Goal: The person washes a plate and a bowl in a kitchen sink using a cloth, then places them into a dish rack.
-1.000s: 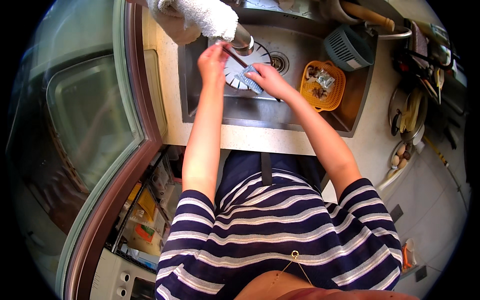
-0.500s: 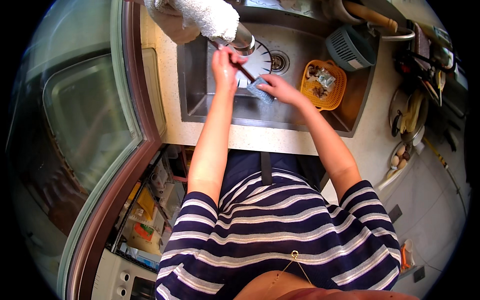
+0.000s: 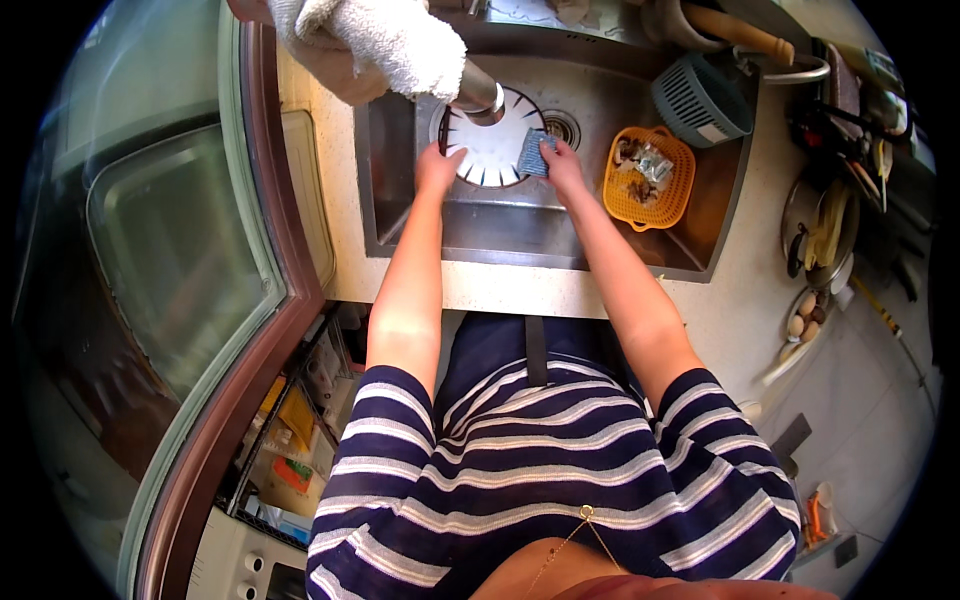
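In the metal sink (image 3: pixel 490 235), a round white plate (image 3: pixel 490 160) with short dark marks around its rim lies face up beneath the tap (image 3: pixel 485 100). My left hand (image 3: pixel 436 170) grips the plate's left edge, thumb on top and fingers mostly hidden. A blue textured scrubbing sponge (image 3: pixel 534 152) is pinched in my right hand (image 3: pixel 564 168), over the plate's right edge. The tap's spout covers part of the plate's upper side.
An orange basket (image 3: pixel 625 207) holding scraps and a crumpled silvery wrapper stands at the sink's right, below a grey-blue basket (image 3: pixel 685 95). A white towel (image 3: pixel 390 45) wraps the tap. The open window's brown frame (image 3: pixel 300 270) rises at the left.
My left hand has moved down to the plate's left edge. A dark slanting strip between my hands no longer shows, and more of the plate's face is visible. The sponge has shifted slightly up.
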A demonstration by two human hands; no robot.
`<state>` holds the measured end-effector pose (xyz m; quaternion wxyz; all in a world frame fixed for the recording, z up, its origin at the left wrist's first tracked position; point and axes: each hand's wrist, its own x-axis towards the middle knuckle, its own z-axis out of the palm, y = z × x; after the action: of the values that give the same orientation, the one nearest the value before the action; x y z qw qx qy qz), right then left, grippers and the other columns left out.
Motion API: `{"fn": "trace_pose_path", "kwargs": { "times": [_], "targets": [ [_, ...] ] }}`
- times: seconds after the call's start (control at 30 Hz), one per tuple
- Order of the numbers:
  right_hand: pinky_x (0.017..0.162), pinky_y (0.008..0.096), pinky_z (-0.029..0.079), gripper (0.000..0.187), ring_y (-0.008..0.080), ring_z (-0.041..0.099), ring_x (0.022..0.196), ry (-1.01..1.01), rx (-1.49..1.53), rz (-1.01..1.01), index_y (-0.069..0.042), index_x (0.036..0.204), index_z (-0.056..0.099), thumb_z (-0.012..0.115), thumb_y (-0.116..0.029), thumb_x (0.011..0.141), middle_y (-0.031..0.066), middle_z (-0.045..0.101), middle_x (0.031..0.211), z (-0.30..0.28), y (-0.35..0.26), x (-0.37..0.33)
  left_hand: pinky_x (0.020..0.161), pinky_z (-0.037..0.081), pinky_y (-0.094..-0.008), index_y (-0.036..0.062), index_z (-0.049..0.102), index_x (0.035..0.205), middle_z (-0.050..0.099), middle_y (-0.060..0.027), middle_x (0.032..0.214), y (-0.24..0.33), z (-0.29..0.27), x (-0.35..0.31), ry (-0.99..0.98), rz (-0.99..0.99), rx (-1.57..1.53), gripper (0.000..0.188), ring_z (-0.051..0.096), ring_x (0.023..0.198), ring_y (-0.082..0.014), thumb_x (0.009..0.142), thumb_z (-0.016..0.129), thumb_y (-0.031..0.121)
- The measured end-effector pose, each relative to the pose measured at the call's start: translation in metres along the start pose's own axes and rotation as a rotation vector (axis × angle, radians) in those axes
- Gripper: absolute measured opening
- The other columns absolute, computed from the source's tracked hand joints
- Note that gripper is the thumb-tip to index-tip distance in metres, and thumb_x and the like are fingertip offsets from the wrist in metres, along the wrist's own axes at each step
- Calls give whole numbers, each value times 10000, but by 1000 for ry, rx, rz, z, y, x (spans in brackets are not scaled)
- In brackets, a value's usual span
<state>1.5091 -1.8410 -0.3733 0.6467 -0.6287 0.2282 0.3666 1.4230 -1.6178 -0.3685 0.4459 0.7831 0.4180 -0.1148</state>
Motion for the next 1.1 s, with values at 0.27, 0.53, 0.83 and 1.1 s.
{"fn": "trace_pose_path", "kwargs": {
  "times": [0.27, 0.53, 0.83, 1.1],
  "targets": [
    [605, 375, 587, 277, 198, 675, 752, 56, -304, -11, -12, 1167, 593, 593, -203, 967, 80, 673, 954, -17, -21, -2, 728, 515, -430, 32, 674, 993, 696, -198, 854, 40, 7, -16, 36, 72, 84, 275, 676, 824, -357, 796, 695, 222],
    [819, 450, 597, 230, 230, 671, 969, -227, 351, 413, -64, 1220, 531, 470, -192, 1039, 94, 654, 1113, -14, -3, -23, 648, 517, -508, 38, 626, 913, 667, -194, 731, 171, -19, -84, 93, 453, 630, 151, 662, 724, -403, 783, 582, 101],
    [878, 502, 564, 251, 267, 663, 1022, -395, 838, 551, -73, 1264, 467, 459, -198, 1047, 125, 628, 1168, 9, -6, -46, 557, 537, -422, -10, 612, 1026, 672, -167, 674, 208, -18, -108, 84, 734, 878, 258, 678, 619, -352, 792, 584, 95],
    [817, 339, 574, 219, 171, 661, 921, -92, 506, 1, -21, 1203, 525, 515, -138, 1018, 77, 647, 1076, -17, -24, -92, 797, 535, -391, 141, 491, 1310, 688, -193, 961, 188, -42, -108, -158, 625, -53, 518, 676, 916, -378, 807, 613, 115]
  ]
}}
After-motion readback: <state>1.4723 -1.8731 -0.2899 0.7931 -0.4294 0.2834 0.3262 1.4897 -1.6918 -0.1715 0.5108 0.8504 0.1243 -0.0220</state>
